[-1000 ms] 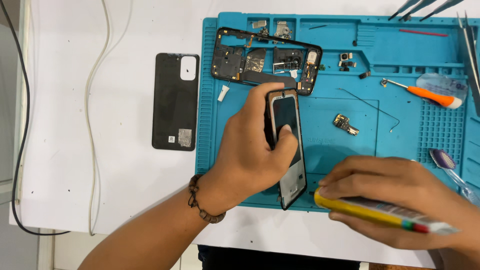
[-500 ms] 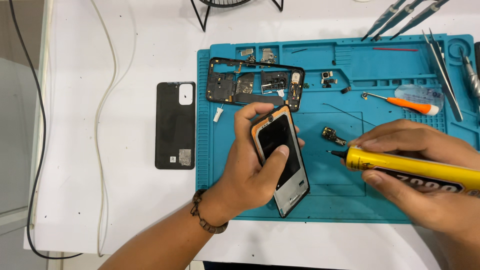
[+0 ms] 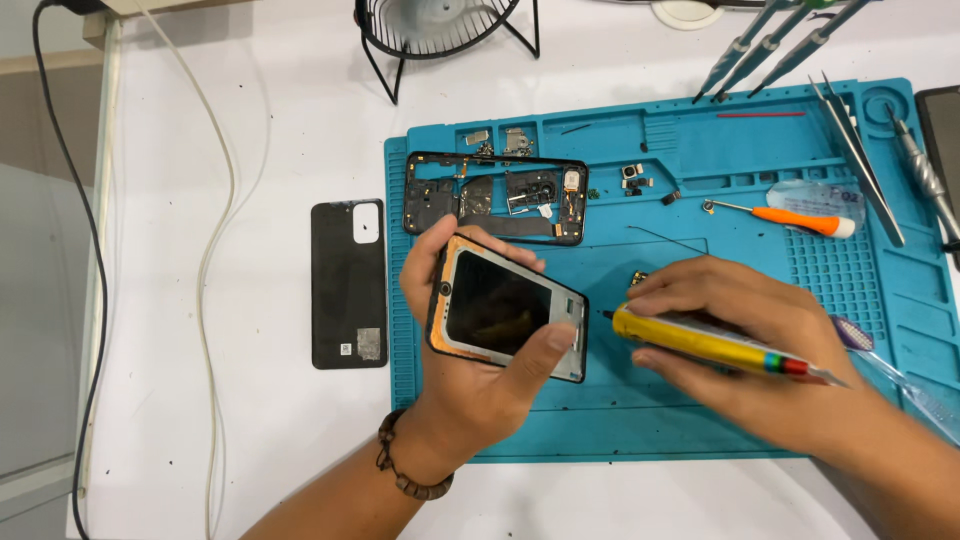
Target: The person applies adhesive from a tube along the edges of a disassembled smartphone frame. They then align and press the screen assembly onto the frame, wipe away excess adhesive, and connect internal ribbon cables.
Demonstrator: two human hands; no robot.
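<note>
My left hand point(image 3: 470, 385) grips a phone frame point(image 3: 505, 308) with a dark panel and orange edges, held flat over the blue work mat point(image 3: 700, 180). My right hand point(image 3: 740, 350) holds a yellow glue tube point(image 3: 700, 342) with its thin black nozzle pointing at the frame's right edge, nearly touching it. A bead bracelet circles my left wrist.
A black phone mid-frame with circuit parts point(image 3: 495, 197) lies on the mat above my hands. A black back cover point(image 3: 348, 284) rests on the white table to the left. An orange-handled screwdriver point(image 3: 800, 218), tweezers point(image 3: 860, 160) and small parts lie at the right. A fan stand point(image 3: 440, 30) and cables sit behind.
My left hand has turned the phone frame from upright to lying flat. The glue tube has come in from the right until its nozzle meets the frame's edge.
</note>
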